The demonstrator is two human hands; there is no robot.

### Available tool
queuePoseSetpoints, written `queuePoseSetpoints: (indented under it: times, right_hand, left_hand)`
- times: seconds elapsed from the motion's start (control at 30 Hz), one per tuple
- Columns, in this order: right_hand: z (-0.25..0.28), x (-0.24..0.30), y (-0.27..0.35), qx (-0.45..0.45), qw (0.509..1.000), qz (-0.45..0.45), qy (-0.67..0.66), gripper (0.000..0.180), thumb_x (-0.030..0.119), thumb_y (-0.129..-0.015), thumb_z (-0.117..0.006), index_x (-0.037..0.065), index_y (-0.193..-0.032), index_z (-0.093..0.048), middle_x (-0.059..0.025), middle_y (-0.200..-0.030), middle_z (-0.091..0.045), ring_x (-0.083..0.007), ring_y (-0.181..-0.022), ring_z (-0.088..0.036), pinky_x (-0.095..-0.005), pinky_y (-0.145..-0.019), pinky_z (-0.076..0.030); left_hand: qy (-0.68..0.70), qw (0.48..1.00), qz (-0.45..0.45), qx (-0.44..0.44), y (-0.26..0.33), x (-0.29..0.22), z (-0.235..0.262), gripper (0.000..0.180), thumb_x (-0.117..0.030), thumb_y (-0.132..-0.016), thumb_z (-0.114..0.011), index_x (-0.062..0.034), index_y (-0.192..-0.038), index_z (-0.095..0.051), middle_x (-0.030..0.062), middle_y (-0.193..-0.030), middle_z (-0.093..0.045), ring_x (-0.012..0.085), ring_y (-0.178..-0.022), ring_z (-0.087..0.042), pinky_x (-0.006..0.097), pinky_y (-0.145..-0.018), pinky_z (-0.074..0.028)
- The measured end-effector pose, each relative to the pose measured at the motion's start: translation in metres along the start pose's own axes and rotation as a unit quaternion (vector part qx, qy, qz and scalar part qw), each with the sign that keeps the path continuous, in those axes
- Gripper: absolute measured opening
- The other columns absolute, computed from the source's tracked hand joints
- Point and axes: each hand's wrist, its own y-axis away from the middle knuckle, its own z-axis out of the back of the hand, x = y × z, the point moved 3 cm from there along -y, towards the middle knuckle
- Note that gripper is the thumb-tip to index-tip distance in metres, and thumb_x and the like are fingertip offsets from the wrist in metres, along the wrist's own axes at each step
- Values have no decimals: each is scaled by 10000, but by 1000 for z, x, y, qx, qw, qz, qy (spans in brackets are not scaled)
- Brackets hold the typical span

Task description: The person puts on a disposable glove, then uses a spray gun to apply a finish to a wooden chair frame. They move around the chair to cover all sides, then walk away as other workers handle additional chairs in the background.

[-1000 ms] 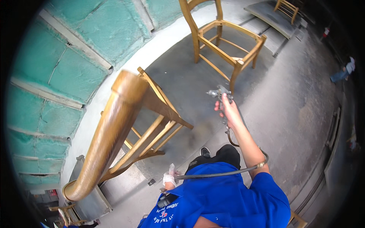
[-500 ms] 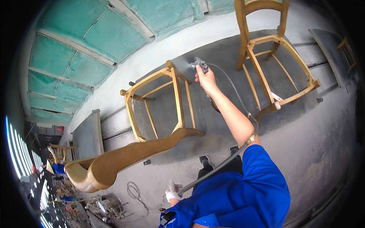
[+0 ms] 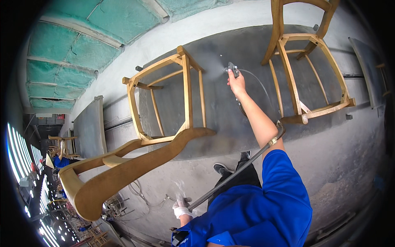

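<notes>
My right hand (image 3: 236, 83) is bare and closed round a metal spray gun (image 3: 233, 71), held out over the dark board. A pale mist (image 3: 216, 70) leaves its nozzle toward the left wooden chair frame (image 3: 187, 94), which has an open seat and its curved back toward the lower left. A thin tube runs from the gun along my right arm. Low in the picture, my left hand (image 3: 182, 208) wears a whitish glove and is closed on a thick grey hose (image 3: 230, 179); its fingertips are partly blurred. The hose rises to a taped joint near my right elbow.
A second wooden chair frame (image 3: 288, 78) stands at the right. Both stand by a large dark board (image 3: 242, 131); more dark panels (image 3: 88, 125) lean along the wall. Cables (image 3: 142, 195) lie on the floor. Another person (image 3: 61, 160) works at the far left among chairs.
The spray gun and my right hand are further right in the picture, and the mist is wider. Both chairs have shifted in view as my head turned. My left hand keeps the hose.
</notes>
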Motion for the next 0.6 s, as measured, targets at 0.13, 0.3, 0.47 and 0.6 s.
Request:
queuePoseSetpoints:
  times: [0.13,0.3,0.47,0.6]
  right_hand:
    - [11,11,39,42,989,69,122,461,440,-963,-645,157,-1326,-631,-76,-996,-726,-221,-909,-700,-349,-812,-539]
    - [30,9,129,108,973,78,187,541,473,-944,-653,179,-1393,-591,-132,-1270,-685,-327,-1222,-617,-400,-1004,-486]
    - [55,-8,224,112,974,89,178,479,335,-984,-659,97,-1394,-592,20,-759,-596,-77,-683,-574,-271,-662,-503]
    - [74,-6,283,134,978,60,151,478,305,-992,-652,57,-1394,-577,19,-770,-596,-77,-689,-576,-263,-667,-504]
  left_hand:
    - [-64,998,-16,8,4,-7,5,723,-673,-918,-594,-10,-651,-697,1,-475,-444,116,-408,-389,299,-409,-272]
    - [-84,993,-58,61,-22,2,18,708,-663,-920,-598,-20,-640,-696,-8,-463,-433,111,-411,-380,297,-419,-257]
    - [-17,984,-111,138,-49,26,30,658,-624,-919,-634,-32,-634,-666,-17,-463,-436,82,-412,-354,288,-416,-231]
    - [-38,988,-53,143,-51,38,44,480,-448,-940,-694,-50,-689,-599,76,-608,-607,153,-532,-521,328,-501,-380]
